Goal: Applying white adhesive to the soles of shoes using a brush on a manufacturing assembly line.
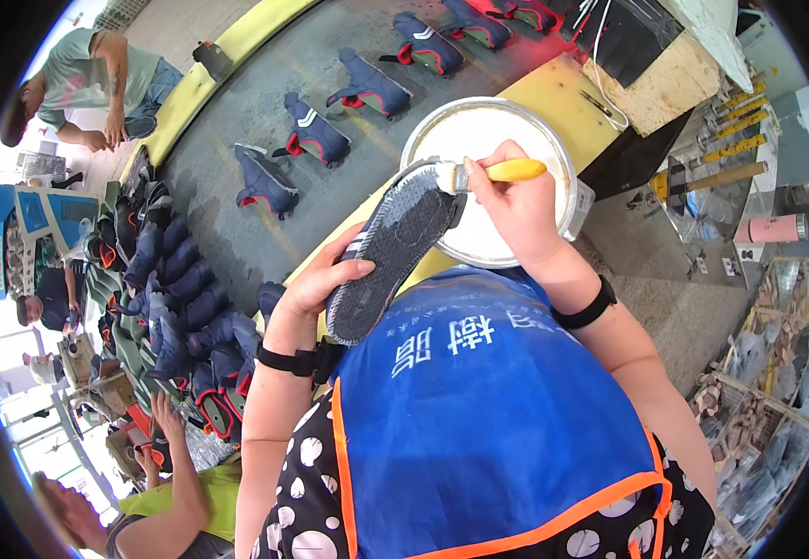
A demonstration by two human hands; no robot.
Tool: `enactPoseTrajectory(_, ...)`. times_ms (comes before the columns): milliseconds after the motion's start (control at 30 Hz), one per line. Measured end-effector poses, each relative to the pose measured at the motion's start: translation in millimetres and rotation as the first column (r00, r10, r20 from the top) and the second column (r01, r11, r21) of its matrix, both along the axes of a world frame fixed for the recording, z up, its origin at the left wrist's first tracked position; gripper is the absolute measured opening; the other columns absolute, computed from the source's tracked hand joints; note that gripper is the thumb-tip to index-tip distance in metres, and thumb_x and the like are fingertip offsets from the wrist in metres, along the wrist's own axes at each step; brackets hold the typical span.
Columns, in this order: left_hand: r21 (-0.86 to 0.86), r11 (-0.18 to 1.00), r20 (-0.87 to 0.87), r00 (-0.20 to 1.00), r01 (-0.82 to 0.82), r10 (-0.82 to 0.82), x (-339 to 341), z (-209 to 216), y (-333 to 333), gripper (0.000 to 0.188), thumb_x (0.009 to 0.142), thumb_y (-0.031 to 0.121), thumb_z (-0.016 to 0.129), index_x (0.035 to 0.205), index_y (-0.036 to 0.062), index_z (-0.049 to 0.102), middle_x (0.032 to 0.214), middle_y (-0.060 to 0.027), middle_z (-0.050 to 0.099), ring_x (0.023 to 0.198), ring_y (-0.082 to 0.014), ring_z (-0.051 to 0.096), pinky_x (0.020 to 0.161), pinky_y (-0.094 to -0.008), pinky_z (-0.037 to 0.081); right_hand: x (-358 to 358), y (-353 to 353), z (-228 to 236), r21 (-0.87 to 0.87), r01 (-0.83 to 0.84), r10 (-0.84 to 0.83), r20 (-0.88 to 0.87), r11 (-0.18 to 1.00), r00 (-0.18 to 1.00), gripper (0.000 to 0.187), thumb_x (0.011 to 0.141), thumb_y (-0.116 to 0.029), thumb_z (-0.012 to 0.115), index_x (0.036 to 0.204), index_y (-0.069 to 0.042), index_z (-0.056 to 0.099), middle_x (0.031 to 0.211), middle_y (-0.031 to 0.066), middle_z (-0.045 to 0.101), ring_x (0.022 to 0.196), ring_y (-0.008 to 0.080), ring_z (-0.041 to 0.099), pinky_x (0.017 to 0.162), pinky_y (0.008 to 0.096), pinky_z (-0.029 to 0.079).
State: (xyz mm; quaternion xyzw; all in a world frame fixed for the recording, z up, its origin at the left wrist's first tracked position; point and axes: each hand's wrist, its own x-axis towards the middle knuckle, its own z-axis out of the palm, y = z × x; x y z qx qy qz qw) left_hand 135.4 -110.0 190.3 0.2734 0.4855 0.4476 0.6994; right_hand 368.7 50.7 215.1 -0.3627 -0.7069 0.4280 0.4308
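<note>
My left hand is closed around the side of a dark shoe upper, thumb on its grey underside, which faces up. The shoe slants, with its far end at the upper right over the edge of a round metal basin of white liquid. In my right hand is a paintbrush with a yellow handle. Its pale bristles touch the far end of the underside, where a whitish wet coat shows; the near part looks dark.
Several navy uppers with red edging stand along a dark conveyor belt with yellow borders. A heap of uppers lies at left. One person sits across the belt, another at lower left. Shelving stands at right.
</note>
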Motion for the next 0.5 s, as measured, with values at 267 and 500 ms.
enactPoseTrajectory(267, 0.013, 0.994, 0.007, 0.994, -0.106, 0.105, -2.5, -4.2, -3.3, 0.074, 0.081, 0.018, 0.067, 0.148, 0.0001, 0.041, 0.133, -0.0135, 0.059, 0.121, -0.022, 0.057, 0.105, -0.0334, 0.044, -3.9, -47.2, 0.5, -0.021, -0.19, 0.189, -0.044, 0.982, 0.981, 0.021, 0.09, -0.011, 0.071, 0.078, -0.004, 0.055, 0.062, 0.0056, 0.054, 0.053, 0.013, 0.049, 0.053, 0.0289, 0.042)
enactPoseTrajectory(500, 0.131, 0.991, -0.269, 0.961, -0.028, 0.063, -5.4, 5.7, -7.4, 0.076, 0.078, 0.018, 0.072, 0.146, 0.0008, 0.043, 0.131, -0.0123, 0.059, 0.12, -0.0204, 0.056, 0.105, -0.0329, 0.042, -8.5, 6.2, 3.8, 0.125, 0.032, -0.069, 0.301, 0.992, 0.951, 0.021, 0.089, -0.018, 0.07, 0.079, -0.005, 0.056, 0.066, 0.0114, 0.061, 0.06, 0.0286, 0.062, 0.057, 0.0354, 0.047)
